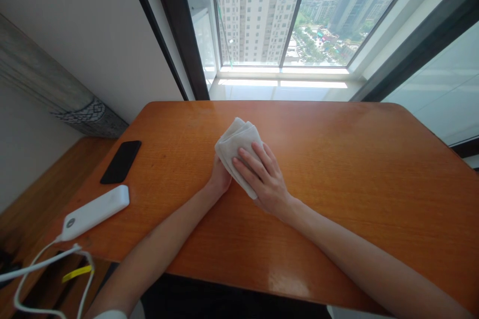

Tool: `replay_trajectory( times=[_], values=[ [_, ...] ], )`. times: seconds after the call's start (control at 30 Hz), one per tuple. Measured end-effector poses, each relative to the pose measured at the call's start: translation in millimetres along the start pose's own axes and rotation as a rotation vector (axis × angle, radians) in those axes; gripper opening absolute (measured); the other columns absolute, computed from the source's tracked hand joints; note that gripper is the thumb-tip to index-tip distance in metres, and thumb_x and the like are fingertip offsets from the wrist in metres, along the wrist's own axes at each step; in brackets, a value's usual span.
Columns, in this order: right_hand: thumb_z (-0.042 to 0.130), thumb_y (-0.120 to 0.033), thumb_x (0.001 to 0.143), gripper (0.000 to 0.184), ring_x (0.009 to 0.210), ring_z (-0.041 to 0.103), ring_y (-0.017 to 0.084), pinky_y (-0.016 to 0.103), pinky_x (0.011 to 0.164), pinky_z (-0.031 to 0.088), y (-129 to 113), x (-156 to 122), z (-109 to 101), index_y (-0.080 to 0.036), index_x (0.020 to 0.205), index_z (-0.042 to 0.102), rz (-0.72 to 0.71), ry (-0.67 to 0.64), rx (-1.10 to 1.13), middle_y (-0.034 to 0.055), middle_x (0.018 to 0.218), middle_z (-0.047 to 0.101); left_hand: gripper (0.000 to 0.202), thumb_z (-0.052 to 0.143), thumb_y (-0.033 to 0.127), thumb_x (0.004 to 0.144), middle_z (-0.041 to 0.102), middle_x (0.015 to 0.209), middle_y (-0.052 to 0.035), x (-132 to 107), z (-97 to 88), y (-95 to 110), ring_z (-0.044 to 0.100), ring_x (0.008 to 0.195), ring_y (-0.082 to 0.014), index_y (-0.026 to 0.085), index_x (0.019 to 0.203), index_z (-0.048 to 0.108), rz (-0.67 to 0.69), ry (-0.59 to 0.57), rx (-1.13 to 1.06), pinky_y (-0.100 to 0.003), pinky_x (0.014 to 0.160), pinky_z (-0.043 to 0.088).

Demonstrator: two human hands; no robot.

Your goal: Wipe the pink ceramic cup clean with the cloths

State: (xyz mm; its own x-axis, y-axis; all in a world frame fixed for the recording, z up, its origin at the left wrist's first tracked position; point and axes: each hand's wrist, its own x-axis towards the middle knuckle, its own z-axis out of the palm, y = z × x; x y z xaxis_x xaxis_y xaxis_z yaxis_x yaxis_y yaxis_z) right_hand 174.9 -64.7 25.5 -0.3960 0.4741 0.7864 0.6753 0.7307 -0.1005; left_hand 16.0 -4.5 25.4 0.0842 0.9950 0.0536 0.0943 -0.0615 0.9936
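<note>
Folded white cloth [237, 147] pressed under open right grip [264, 177], left grip [220, 178] unclear, could slip on glossy desk [337, 169].

Two bare slender forearms [160, 239] [359, 254], tapering to narrow wrists, left hand [220, 177] and right hand [265, 177] with long thin fingers [250, 159], short fingernails, white sleeve hem [110, 314] well behind the left hand, dark clothing [232, 299] behind both hands
</note>
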Motion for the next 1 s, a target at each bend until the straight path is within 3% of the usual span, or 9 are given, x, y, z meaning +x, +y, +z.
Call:
replay_trajectory(
  times=[0.13,0.23,0.33,0.5,0.67,0.9,1.0],
  values=[
    [0.06,-0.009,0.104,0.065,0.169,0.037,0.035,0.065,0.139,0.035,-1.9,0.6,4.6,-0.026,0.166,0.054,-0.052,-0.079,-0.006,0.0077,0.165,0.063,0.046,0.09,0.045,0.082,0.083,0.121,-0.0113,-6.6,0.8,12.6,0.081,0.113,-0.04,0.028,0.122,0.076,-0.052,0.042,0.019,-0.062,0.079,0.075],
    [0.061,-0.005,0.101,0.066,0.171,0.033,0.033,0.066,0.14,0.032,-1.8,0.9,6.0,-0.028,0.163,0.058,-0.107,-0.087,-0.013,0.0028,0.162,0.066,0.049,0.091,0.045,0.083,0.082,0.127,-0.0136,-21.1,7.6,15.7,0.08,0.117,-0.041,0.026,0.126,0.076,-0.042,0.088,0.062,-0.063,0.085,0.076],
    [0.062,-0.003,0.101,0.067,0.174,0.023,0.033,0.067,0.141,0.028,-1.8,0.8,6.5,-0.029,0.162,0.059,-0.16,-0.115,-0.016,-0.0015,0.161,0.067,0.049,0.085,0.049,0.091,0.079,0.136,-0.0136,-46.3,25.2,13.5,0.079,0.123,-0.0402,0.03,0.134,0.074,-0.023,0.175,0.115,-0.066,0.088,0.075],
    [0.066,-0.007,0.102,0.062,0.175,0.019,0.034,0.071,0.142,0.022,-1.8,-0.1,5.8,-0.038,0.156,0.064,-0.225,-0.165,-0.04,-0.0097,0.167,0.06,0.057,0.076,0.047,0.101,0.063,0.163,-0.0168,-87.0,56.4,13.3,0.058,0.155,-0.0451,0.031,0.155,0.064,0.031,0.346,0.188,-0.076,0.105,0.065],
    [0.068,-0.008,0.1,0.061,0.174,0.021,0.035,0.072,0.142,0.023,0.0,-0.8,4.4,-0.039,0.153,0.067,-0.237,-0.143,-0.033,-0.0121,0.166,0.061,0.068,0.077,0.041,0.101,0.057,0.169,-0.0152,-97.3,69.5,20.8,0.057,0.154,-0.0483,0.038,0.165,0.053,0.108,0.345,0.361,-0.078,0.104,0.063],
    [0.064,-0.009,0.102,0.057,0.175,0.017,0.031,0.067,0.145,0.017,1.1,1.3,5.0,-0.036,0.152,0.069,-0.253,-0.091,0.02,-0.0139,0.163,0.063,0.099,0.088,0.031,0.092,0.058,0.169,-0.0142,-92.6,117.3,25.1,0.047,0.16,-0.0509,0.038,0.175,0.034,0.21,0.777,0.928,-0.084,0.118,0.045],
    [0.065,-0.009,0.1,0.057,0.176,0.017,0.03,0.066,0.145,0.016,8.2,3.4,1.1,-0.032,0.152,0.069,-0.285,-0.096,0.043,-0.0116,0.162,0.065,0.094,0.088,0.031,0.093,0.062,0.164,-0.0178,-90.5,123.8,26.2,0.058,0.152,-0.051,0.037,0.173,0.039,0.182,0.813,0.939,-0.082,0.112,0.053]
  ],
)
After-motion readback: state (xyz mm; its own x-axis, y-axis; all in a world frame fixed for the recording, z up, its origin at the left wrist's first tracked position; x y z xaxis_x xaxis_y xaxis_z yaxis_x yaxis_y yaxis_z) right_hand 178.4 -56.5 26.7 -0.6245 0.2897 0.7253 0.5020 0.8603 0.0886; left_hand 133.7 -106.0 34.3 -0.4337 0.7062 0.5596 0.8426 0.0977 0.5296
